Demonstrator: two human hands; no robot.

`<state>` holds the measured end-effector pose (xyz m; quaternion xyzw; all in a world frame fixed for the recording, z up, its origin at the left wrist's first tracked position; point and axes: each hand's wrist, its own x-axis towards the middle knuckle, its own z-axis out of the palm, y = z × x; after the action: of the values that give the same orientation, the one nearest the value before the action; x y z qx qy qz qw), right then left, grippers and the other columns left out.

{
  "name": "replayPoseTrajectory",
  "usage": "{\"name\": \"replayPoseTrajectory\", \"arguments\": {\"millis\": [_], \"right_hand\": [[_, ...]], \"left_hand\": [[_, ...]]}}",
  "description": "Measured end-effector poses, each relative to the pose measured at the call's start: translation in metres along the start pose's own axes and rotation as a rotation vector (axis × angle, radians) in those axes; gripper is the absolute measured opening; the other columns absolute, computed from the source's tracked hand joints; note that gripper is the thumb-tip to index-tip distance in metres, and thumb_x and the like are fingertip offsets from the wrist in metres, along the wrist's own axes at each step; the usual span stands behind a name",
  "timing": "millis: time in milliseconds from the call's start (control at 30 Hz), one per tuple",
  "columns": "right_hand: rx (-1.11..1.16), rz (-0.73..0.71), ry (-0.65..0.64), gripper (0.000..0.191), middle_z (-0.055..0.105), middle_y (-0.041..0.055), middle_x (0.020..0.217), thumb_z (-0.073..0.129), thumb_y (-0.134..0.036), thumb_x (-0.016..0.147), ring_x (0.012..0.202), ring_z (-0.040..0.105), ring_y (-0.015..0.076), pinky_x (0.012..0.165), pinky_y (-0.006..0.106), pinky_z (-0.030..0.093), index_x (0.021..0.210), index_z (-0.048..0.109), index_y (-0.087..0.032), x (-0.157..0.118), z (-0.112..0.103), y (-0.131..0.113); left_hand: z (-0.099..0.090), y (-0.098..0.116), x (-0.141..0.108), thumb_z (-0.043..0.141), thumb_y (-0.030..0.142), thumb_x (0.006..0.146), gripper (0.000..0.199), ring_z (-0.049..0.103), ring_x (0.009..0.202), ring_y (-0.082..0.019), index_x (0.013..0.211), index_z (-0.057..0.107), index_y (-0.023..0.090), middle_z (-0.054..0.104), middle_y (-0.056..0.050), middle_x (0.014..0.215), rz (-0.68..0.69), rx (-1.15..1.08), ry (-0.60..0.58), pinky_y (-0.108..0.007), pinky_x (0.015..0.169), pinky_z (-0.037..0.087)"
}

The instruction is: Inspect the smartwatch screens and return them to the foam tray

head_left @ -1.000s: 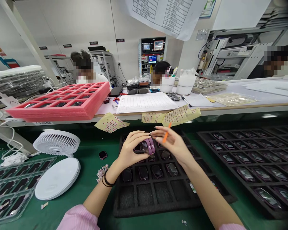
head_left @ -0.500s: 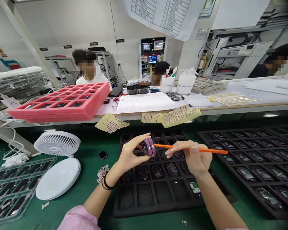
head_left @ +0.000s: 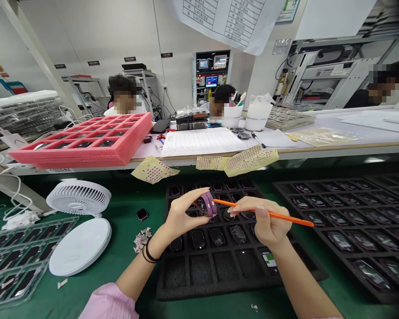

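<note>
Between thumb and fingers, my left hand (head_left: 182,212) grips a purple smartwatch case (head_left: 209,206) above a black foam tray (head_left: 216,290). The case stands on edge, its side turned to the right. My right hand (head_left: 269,219) is closed round a thin orange stick (head_left: 295,219), like a pen or swab. Its left tip is at the case's side; whether it touches I cannot tell. Several dark watch cases (head_left: 198,239) lie in the tray's pockets, and a card with green and white print (head_left: 269,260) lies in one near my right wrist.
A white fan (head_left: 80,243) stands left, beside a clear tray of dark screens (head_left: 26,257). One watch case (head_left: 142,215) and a heap of small tabs (head_left: 142,240) lie on the green mat. Another black tray (head_left: 349,226) is right. A pink foam tray (head_left: 119,153) overhangs the shelf.
The stick's right end has dropped, so it slants more, and my right hand has shifted slightly left. The case has tilted a little in my left hand.
</note>
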<state>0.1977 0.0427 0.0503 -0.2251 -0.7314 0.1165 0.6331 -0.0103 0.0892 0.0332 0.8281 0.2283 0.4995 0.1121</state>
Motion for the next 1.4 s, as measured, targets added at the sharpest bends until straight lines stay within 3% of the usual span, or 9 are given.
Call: {"name": "replayPoseTrajectory", "arguments": {"millis": [200,367,733,1033,1400], "right_hand": [[-0.050,0.104,0.000,0.033,0.071,0.0035,0.073,0.038,-0.021,0.097,0.067,0.069,0.0174,0.059,0.029,0.055,0.091,0.070,-0.022,0.003,0.004,0.007],[0.042,0.177,0.018,0.035,0.071,0.0051,0.073,0.037,-0.028,0.099,0.070,0.069,0.0193,0.063,0.032,0.056,0.091,0.070,-0.021,0.000,0.008,0.008],[0.054,0.155,0.018,0.035,0.072,0.0053,0.076,0.036,-0.027,0.099,0.070,0.070,0.0195,0.062,0.032,0.056,0.093,0.070,-0.022,0.001,0.012,0.001],[-0.021,0.117,-0.003,0.035,0.072,0.0051,0.076,0.036,-0.023,0.098,0.067,0.069,0.0178,0.059,0.030,0.055,0.093,0.070,-0.022,0.002,0.015,-0.001],[0.005,0.179,0.106,0.036,0.069,0.0034,0.068,0.036,-0.027,0.099,0.066,0.069,0.0181,0.063,0.033,0.056,0.087,0.069,-0.021,0.000,0.009,0.003]], "left_hand": [[0.002,-0.002,0.002,0.073,0.014,0.069,0.054,0.065,0.105,-0.023,0.121,0.058,0.019,0.066,-0.011,0.118,-0.030,0.007,-0.016,-0.027,0.073,0.059],[0.002,-0.001,0.002,0.072,0.015,0.069,0.054,0.065,0.104,-0.023,0.122,0.058,0.020,0.066,-0.011,0.118,-0.043,-0.010,-0.026,-0.027,0.070,0.059],[0.002,0.000,0.002,0.072,0.017,0.070,0.056,0.065,0.106,-0.025,0.124,0.056,0.021,0.065,-0.011,0.120,-0.034,-0.011,-0.038,-0.030,0.073,0.059],[0.003,-0.002,0.001,0.072,0.018,0.071,0.055,0.065,0.106,-0.024,0.124,0.056,0.020,0.066,-0.010,0.119,0.015,0.016,-0.011,-0.035,0.084,0.058],[0.002,0.002,0.004,0.074,0.019,0.069,0.054,0.067,0.101,-0.024,0.121,0.059,0.020,0.067,-0.010,0.117,-0.045,-0.003,0.001,-0.028,0.069,0.059]]}}
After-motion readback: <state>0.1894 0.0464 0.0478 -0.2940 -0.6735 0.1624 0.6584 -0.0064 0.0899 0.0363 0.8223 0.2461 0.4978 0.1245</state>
